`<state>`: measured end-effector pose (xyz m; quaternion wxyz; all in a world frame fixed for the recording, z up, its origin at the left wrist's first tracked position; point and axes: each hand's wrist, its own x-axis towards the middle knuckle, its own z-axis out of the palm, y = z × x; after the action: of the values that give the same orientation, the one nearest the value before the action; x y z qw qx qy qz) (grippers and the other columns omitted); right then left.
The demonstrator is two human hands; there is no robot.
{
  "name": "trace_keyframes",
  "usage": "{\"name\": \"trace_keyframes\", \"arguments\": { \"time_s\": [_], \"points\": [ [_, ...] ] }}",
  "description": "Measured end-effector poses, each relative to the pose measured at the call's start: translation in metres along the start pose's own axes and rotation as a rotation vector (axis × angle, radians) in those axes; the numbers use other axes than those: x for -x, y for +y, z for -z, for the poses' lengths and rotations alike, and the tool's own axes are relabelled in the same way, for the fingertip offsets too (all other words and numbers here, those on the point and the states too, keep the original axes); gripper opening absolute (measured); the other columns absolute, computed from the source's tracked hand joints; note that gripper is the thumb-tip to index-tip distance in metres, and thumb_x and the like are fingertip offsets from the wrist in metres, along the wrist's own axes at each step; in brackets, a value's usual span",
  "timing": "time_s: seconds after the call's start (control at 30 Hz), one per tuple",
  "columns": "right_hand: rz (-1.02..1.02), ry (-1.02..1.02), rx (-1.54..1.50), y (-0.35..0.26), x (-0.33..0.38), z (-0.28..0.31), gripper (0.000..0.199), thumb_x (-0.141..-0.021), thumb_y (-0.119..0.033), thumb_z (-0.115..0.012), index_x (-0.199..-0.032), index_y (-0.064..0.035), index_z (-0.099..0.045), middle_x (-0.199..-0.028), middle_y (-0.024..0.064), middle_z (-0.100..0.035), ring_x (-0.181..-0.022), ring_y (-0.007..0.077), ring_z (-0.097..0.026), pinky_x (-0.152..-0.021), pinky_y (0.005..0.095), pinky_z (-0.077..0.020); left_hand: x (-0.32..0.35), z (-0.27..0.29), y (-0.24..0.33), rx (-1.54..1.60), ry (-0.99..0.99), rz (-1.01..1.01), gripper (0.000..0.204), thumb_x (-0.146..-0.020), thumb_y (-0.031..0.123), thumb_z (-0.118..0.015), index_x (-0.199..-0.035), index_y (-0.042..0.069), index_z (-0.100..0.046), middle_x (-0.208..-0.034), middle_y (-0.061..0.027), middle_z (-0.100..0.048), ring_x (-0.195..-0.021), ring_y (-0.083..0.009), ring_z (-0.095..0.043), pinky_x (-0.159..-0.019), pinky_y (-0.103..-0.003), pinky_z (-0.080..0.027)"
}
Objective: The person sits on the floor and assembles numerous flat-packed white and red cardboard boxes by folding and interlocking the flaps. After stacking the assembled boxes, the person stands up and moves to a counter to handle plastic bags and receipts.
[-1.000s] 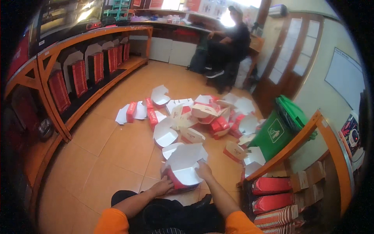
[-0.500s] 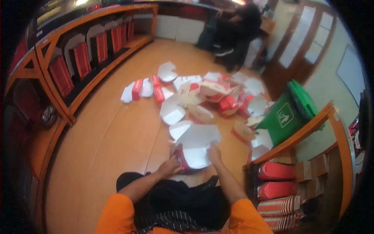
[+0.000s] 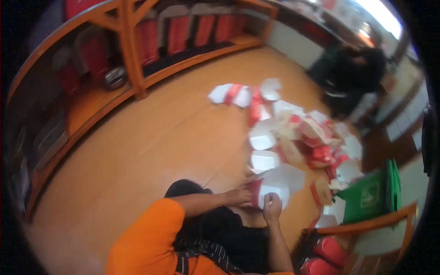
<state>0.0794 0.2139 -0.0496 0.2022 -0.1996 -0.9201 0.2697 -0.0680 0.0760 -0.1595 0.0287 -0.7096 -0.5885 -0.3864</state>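
Note:
An open takeaway food box (image 3: 277, 187), red outside and white inside, stands tilted just beyond my lap with its pale lid flap raised. On the left, my left hand (image 3: 238, 197) is closed at its red side, the fingers partly hidden by the box. My right hand (image 3: 272, 206) is closed at the box's near right edge, fingers bent over the rim. Motion blurs both hands somewhat. Next to it on the floor lie other open boxes, the closest a white-lined box (image 3: 265, 161).
A pile of red, white and tan boxes (image 3: 316, 133) spreads over the wooden floor ahead. To the right stand a green bin (image 3: 366, 197) and a wooden rack (image 3: 371, 223). Left, shelves (image 3: 197, 59) hold red box stacks and a metal bowl (image 3: 114, 78). Another person (image 3: 348, 73) sits far right.
The view has swung left, so everything sits farther right. My right hand has moved from the box's right side to its near edge; my left hand stays at its left side.

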Motion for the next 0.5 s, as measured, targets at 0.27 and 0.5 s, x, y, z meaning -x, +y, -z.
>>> {"name": "trace_keyframes", "arguments": {
  "time_s": [0.27, 0.5],
  "points": [
    [0.048, -0.272, 0.321, 0.003, 0.019, -0.042, 0.034, -0.093, -0.029, -0.047, -0.089, -0.0018, -0.066, -0.079, 0.0224, -0.065, -0.073, 0.0432, -0.062, -0.065, 0.0501, -0.0475, -0.010, 0.031, 0.013, 0.164, -0.089, -0.085, 0.016, -0.082, 0.020, -0.060, -0.090, 0.006, -0.059, -0.093, -0.0102, -0.057, -0.091, -0.0306, -0.057, -0.081, -0.043, -0.048],
    [-0.155, -0.282, 0.139, -0.022, -0.012, -0.033, 0.039, -0.090, -0.031, -0.048, -0.090, 0.0037, -0.066, -0.083, 0.0276, -0.066, -0.079, 0.0448, -0.063, -0.072, 0.0501, -0.0493, -0.001, -0.016, -0.020, -0.278, 0.060, -0.117, 0.015, -0.078, 0.017, -0.055, -0.089, 0.006, -0.057, -0.096, -0.0067, -0.057, -0.089, -0.0264, -0.056, -0.079, -0.040, -0.050]
  ]
}}
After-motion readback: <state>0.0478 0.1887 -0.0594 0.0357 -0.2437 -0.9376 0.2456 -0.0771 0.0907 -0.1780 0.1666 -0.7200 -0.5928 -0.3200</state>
